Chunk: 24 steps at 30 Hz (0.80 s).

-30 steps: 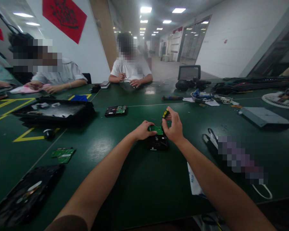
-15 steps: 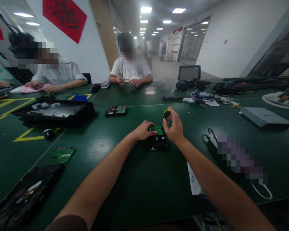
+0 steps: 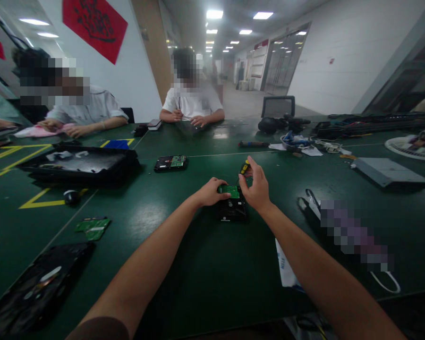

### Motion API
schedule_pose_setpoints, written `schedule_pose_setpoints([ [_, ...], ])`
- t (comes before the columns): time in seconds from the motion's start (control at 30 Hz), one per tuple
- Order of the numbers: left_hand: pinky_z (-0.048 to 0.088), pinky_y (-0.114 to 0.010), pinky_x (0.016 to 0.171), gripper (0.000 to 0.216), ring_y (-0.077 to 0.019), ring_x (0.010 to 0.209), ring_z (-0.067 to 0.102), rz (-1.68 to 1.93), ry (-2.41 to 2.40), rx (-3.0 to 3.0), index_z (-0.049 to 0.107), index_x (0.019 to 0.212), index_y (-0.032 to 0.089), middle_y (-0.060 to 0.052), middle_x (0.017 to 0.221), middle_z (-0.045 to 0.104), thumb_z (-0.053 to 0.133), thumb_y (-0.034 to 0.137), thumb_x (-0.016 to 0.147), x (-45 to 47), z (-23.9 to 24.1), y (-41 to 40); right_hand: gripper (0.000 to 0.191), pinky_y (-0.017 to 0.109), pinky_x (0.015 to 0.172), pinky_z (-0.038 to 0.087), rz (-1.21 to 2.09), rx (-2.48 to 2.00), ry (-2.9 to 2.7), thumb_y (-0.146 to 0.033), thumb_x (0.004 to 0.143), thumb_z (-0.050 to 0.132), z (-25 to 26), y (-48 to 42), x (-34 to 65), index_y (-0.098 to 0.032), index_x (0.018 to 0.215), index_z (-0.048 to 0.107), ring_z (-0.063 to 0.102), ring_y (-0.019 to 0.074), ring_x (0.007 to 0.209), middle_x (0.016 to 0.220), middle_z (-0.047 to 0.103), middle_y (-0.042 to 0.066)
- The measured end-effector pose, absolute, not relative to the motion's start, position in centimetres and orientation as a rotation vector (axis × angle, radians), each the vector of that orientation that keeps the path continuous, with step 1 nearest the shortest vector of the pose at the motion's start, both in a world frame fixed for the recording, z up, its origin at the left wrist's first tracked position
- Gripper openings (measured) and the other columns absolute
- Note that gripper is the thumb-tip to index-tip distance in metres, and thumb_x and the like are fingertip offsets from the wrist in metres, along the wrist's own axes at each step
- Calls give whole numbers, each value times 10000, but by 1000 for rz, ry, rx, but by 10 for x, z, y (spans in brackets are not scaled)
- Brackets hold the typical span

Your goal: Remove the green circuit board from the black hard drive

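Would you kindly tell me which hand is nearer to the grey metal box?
Right: the right hand is left of the box; the left hand is farther left.

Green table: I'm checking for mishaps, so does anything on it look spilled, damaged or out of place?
No spill or damage stands out. The one oddity may be the loose board at left: it lies on the table, not on the nearby drive, whereas the held drive carries a green board.
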<state>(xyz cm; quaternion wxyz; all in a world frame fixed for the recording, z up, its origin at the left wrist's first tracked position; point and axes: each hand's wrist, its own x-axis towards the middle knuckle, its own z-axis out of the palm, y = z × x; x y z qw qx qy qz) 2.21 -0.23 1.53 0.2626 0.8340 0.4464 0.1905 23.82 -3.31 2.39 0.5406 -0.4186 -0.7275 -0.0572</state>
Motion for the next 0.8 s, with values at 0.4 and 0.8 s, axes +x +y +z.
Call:
schedule_pose_setpoints([
  [0.4,510,-402,1021,642,-273,1067,634,497,1205,2266,618,1366,159,-145,1264,564,693,545,858,21,15,-3,675,494,857,649,-143,-989,-1720,-275,979,578,25,-34,238,-325,1593,303,663,251,977,1304,599,115],
  [0.8,507,-394,1021,625,-272,1081,637,484,1213,2260,622,1361,170,-139,1282,566,704,534,859,21,17,-3,665,483,836,653,-141,-983,-1702,-287,963,609,23,-33,238,-311,1567,329,672,246,945,1317,581,124],
])
